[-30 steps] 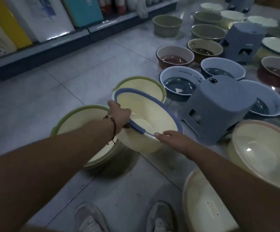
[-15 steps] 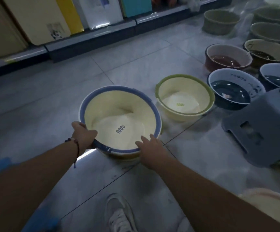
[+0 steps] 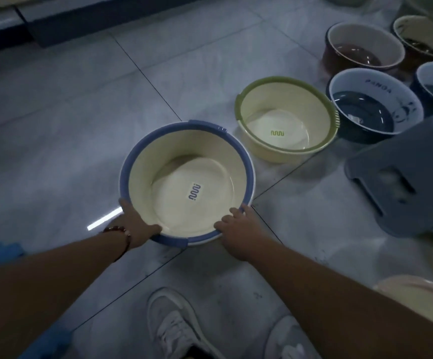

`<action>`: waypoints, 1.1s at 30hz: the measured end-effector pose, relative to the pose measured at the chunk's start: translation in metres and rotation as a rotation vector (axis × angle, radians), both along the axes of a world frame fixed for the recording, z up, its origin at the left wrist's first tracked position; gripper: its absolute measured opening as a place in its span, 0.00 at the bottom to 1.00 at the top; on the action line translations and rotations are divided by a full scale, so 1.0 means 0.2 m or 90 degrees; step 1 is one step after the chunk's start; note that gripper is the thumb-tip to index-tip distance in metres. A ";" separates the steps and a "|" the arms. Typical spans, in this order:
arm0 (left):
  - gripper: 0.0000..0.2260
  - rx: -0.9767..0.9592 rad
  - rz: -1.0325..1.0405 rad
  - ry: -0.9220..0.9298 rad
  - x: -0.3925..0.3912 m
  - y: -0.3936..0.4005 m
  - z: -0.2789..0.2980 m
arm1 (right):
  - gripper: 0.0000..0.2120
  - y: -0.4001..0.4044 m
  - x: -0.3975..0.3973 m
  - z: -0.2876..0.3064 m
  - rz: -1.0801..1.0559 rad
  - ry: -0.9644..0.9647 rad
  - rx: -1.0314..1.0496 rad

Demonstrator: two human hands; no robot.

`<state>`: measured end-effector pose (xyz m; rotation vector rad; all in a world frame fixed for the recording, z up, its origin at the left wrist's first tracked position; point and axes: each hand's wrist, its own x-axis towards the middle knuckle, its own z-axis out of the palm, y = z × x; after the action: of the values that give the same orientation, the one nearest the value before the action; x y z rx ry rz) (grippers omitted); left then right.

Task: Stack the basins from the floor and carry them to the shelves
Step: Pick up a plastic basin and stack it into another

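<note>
Both arms reached forward and down: the left hand (image 3: 136, 224) gripped the near-left rim of the blue-rimmed basin (image 3: 188, 183), thumb hooked inside, and the right hand (image 3: 241, 230) curled over its near-right rim. That smooth, round cream plastic basin sat low over the glossy grey tiled floor (image 3: 80, 112), just beside a green-rimmed basin (image 3: 286, 119) and near a grey stool (image 3: 404, 174).
</note>
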<state>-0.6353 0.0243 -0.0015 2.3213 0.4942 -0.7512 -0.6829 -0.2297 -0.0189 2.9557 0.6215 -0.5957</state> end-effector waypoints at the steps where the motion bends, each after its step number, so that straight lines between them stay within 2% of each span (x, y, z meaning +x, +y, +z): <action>1: 0.56 0.011 -0.032 0.004 -0.01 -0.03 0.01 | 0.16 -0.04 -0.02 0.00 -0.007 0.004 -0.002; 9: 0.55 0.058 -0.357 -0.023 -0.05 -0.48 0.02 | 0.21 -0.56 -0.29 0.07 -0.145 0.144 -0.080; 12: 0.49 0.104 -0.501 0.005 -0.05 -0.73 0.05 | 0.29 -0.75 -0.42 0.12 -0.221 0.183 -0.120; 15: 0.30 0.166 -0.680 0.029 -0.02 -0.97 0.13 | 0.33 -0.91 -0.52 0.24 -0.314 0.131 -0.087; 17: 0.31 0.218 -0.783 0.001 -0.02 -1.12 0.20 | 0.32 -1.01 -0.62 0.38 -0.355 0.082 -0.075; 19: 0.34 0.267 -0.865 -0.107 -0.04 -1.30 0.33 | 0.31 -1.11 -0.76 0.55 -0.402 0.046 -0.091; 23: 0.32 0.189 -0.931 -0.347 -0.22 -1.71 0.80 | 0.33 -1.29 -1.17 0.91 -0.531 0.061 -0.098; 25: 0.28 0.126 -0.949 -0.403 -0.38 -1.86 1.01 | 0.34 -1.37 -1.36 1.08 -0.606 0.082 -0.074; 29: 0.22 0.093 -1.020 -0.446 -0.84 -1.93 1.27 | 0.31 -1.44 -1.69 1.30 -0.693 0.049 -0.061; 33: 0.19 0.141 -1.086 -0.371 -1.16 -1.88 1.24 | 0.28 -1.43 -1.97 1.32 -0.732 0.022 -0.045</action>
<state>-0.8673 -0.3523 0.2473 2.5535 -1.9242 -0.5569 -1.0774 -0.5151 0.2446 2.9544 -1.1625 -0.6557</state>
